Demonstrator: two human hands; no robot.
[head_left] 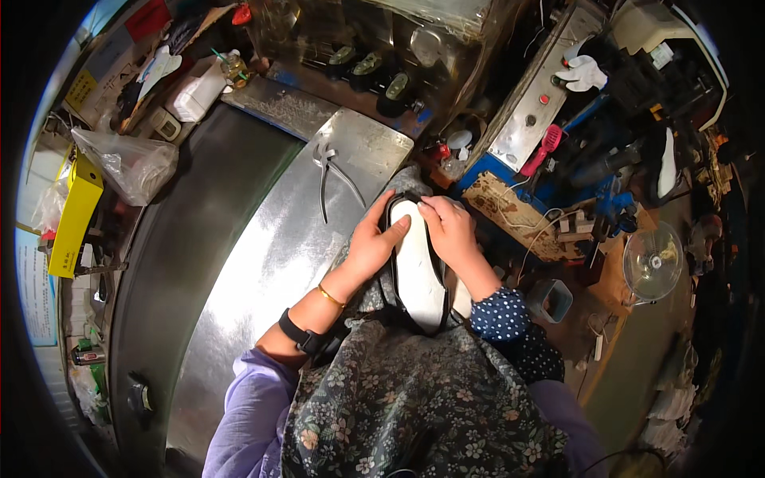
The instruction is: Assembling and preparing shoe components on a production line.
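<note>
A: In the head view, what is the left hand doing?
B: Gripping the shoe along its left edge, thumb pressed on the white face.
A: And the right hand?
B: Closed on the same shoe from the right, fingers near its upper end.
A: So the shoe sits where?
B: Between both hands and running down below them, white face up, dark rim around it, above the floral apron.
A: Anything near the left hand?
B: Pliers lie beyond it and to its left, on a shiny metal sheet.
A: Past the right hand?
B: A pink brush, up and to its right; a small fan well to its right.
</note>
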